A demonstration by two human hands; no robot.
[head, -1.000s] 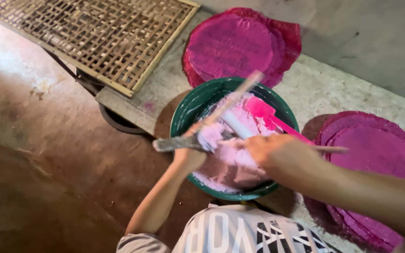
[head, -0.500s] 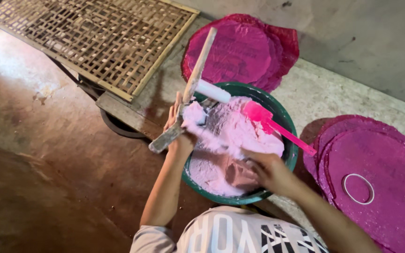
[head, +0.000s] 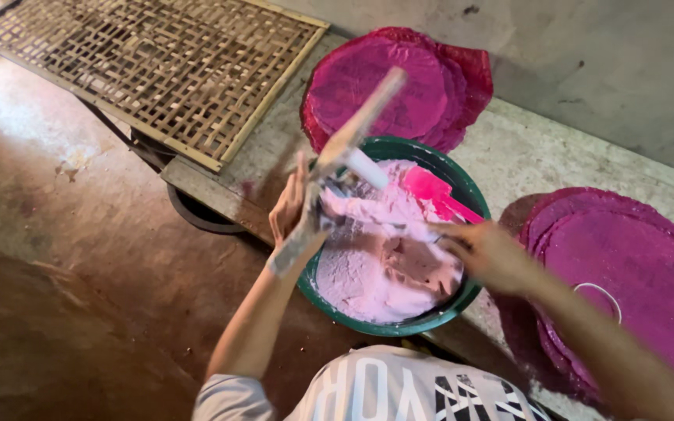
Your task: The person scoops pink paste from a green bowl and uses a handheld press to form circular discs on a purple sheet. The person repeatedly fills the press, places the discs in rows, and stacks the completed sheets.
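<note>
Left of the green basin (head: pixel 462 300), my left hand (head: pixel 290 210) is clamped on a paste-coated stick (head: pixel 337 156): stiff, slippery; I'd grip mid-shaft. Right hand (head: pixel 489 253), blurred over the soft pink paste (head: pixel 368 273); closure undeterminable.

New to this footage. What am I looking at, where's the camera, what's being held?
There is no machine: a person works with two bare hands, filmed by one camera worn on the head and looking down. The left hand grips a long pale flat stick coated in paste, tilted over a round green basin of pale pink paste. The right hand reaches into the basin; motion blur hides what it grips. A bright pink spatula lies in the paste. On the concrete ledge sit stacks of round magenta sheets. A woven bamboo lattice tray lies to the upper left.
</note>
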